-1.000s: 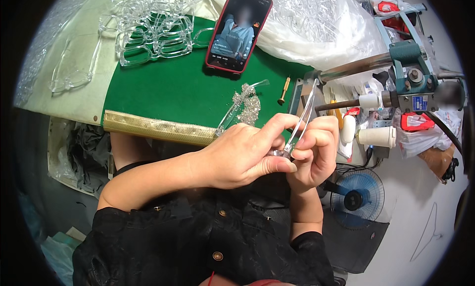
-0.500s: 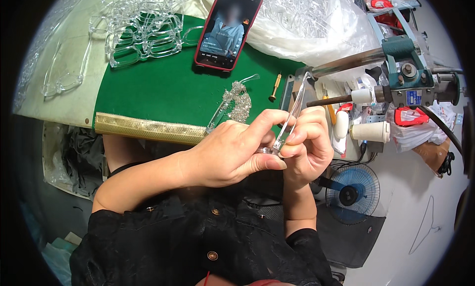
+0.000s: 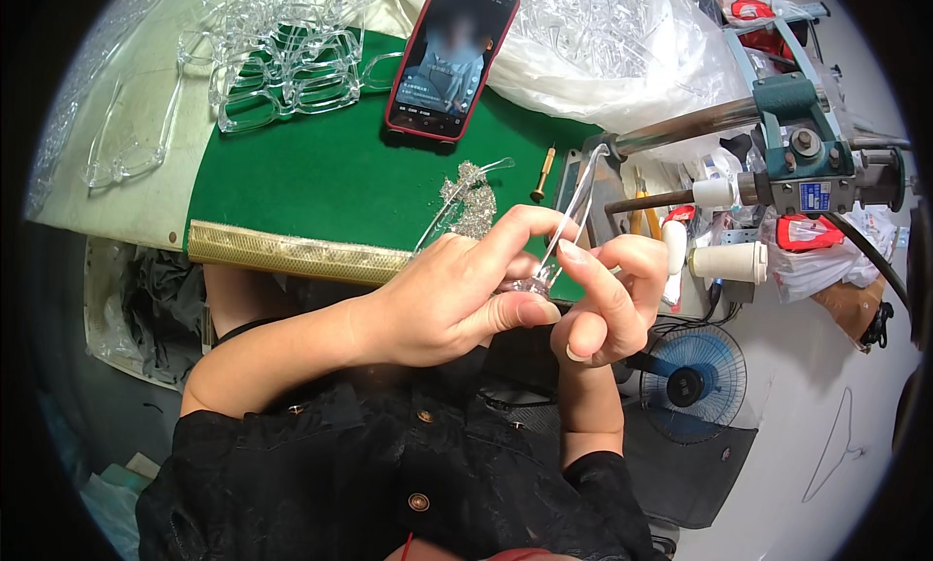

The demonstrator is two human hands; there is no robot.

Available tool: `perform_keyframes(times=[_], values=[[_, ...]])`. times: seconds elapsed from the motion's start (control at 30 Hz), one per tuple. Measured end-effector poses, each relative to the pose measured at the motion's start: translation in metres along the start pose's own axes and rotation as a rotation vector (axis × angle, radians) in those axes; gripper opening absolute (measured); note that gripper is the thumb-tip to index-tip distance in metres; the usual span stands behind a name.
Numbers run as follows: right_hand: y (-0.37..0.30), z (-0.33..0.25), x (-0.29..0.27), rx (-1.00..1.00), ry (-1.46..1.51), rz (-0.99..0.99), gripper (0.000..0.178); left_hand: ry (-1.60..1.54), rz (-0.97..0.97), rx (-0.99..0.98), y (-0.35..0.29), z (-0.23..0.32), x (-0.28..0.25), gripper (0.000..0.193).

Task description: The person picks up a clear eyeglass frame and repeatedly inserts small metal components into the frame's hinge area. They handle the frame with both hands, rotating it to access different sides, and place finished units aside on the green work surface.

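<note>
Clear plastic eyeglass frames [image 3: 531, 285] are pinched between the thumb and fingers of my left hand [image 3: 442, 294], above the near edge of the table. One temple arm [image 3: 580, 194] stands up from the hinge end, and the other reaches out past my left hand over the green mat. A fingertip of my right hand [image 3: 614, 304] rests against the raised temple near the hinge. Its thumb hangs apart from the fingers, with nothing gripped between them. Most of the frame front is hidden behind my left fingers. A pile of small metal screws [image 3: 476, 209] lies beyond my left hand.
On the green mat [image 3: 321, 182] lie a phone [image 3: 452, 61], a small screwdriver [image 3: 543, 174] and stacked clear eyeglass frames [image 3: 292, 80]. A bag [image 3: 603, 51] of clear parts fills the back. At the right stand a green metal press [image 3: 802, 124], a white cup [image 3: 729, 261] and a fan [image 3: 690, 381].
My right hand has loosened its pinch at the hinge; its thumb has dropped away and its fingers spread. My left hand keeps hold of the eyeglass frames, which have tilted slightly.
</note>
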State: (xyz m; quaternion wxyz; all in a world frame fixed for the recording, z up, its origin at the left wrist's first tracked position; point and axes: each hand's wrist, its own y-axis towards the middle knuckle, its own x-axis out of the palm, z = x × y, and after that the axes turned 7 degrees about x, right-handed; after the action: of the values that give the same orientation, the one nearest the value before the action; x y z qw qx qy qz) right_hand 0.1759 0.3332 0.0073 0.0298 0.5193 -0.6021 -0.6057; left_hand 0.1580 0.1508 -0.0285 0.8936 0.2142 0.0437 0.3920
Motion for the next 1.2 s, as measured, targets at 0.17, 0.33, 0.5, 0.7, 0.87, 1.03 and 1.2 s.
perform_keyframes(times=[0.17,0.33,0.5,0.7,0.87,1.03,1.2], values=[[-0.0038,-0.0005,-0.0028,0.001,0.023,-0.010,0.062,0.000,-0.002,-0.025,-0.0008,-0.0001,-0.0001,0.069],[-0.0025,-0.0034,-0.0023,0.019,-0.005,-0.009,0.059,0.024,0.006,-0.006,-0.0003,-0.0009,0.0006,0.067],[-0.0060,-0.0060,-0.0020,0.026,-0.061,-0.012,0.057,0.018,0.016,-0.030,-0.0003,-0.0005,0.0012,0.067],[-0.0055,-0.0059,-0.0015,0.006,-0.118,-0.001,0.054,0.004,0.019,-0.031,0.0011,0.0011,0.0013,0.067],[-0.0060,-0.0056,-0.0054,0.000,-0.205,-0.030,0.053,-0.013,0.023,-0.044,0.0014,0.0008,0.0023,0.064],[-0.0076,-0.0068,-0.0049,0.009,-0.214,-0.038,0.053,0.013,0.014,-0.034,0.0016,-0.0002,0.0018,0.062],[-0.0060,-0.0070,-0.0057,-0.058,-0.280,-0.052,0.054,0.020,0.037,-0.006,0.0001,-0.0034,0.0031,0.061]])
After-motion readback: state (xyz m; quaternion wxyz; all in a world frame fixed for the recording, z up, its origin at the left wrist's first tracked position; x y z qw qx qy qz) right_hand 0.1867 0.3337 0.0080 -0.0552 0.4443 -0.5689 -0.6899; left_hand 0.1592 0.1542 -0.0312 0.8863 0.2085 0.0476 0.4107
